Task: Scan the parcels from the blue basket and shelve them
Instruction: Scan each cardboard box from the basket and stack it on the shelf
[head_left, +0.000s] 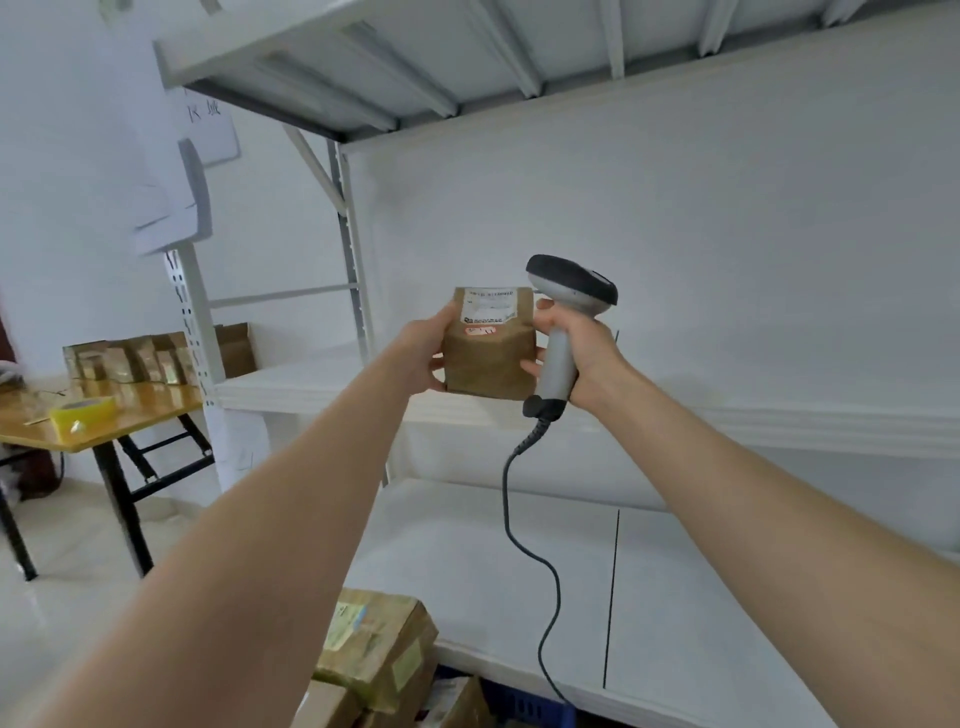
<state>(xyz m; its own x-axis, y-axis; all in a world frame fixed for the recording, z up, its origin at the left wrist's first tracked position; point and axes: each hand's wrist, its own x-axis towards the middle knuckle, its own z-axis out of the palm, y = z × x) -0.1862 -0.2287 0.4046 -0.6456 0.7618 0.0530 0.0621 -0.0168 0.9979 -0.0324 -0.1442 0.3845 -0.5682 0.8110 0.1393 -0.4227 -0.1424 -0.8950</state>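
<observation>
A small brown parcel (489, 358) with a white label and an orange sticker stands upright at the front edge of the middle shelf (727, 410). My left hand (423, 348) grips its left side. My right hand (589, 358) holds the grey handle of a barcode scanner (563, 312), whose dark head sits above the parcel's right top corner; fingertips of that hand also touch the parcel's right side. The scanner's cable hangs down toward the blue basket (524, 706), which holds several taped cardboard parcels (374, 654) at the bottom of the view.
White metal shelving fills the right half, with a lower shelf (493, 561) and an upper shelf overhead. A brown box (235, 349) sits at the middle shelf's far left end. A wooden folding table (104, 410) at left carries brown packages and a yellow tape roll (83, 413).
</observation>
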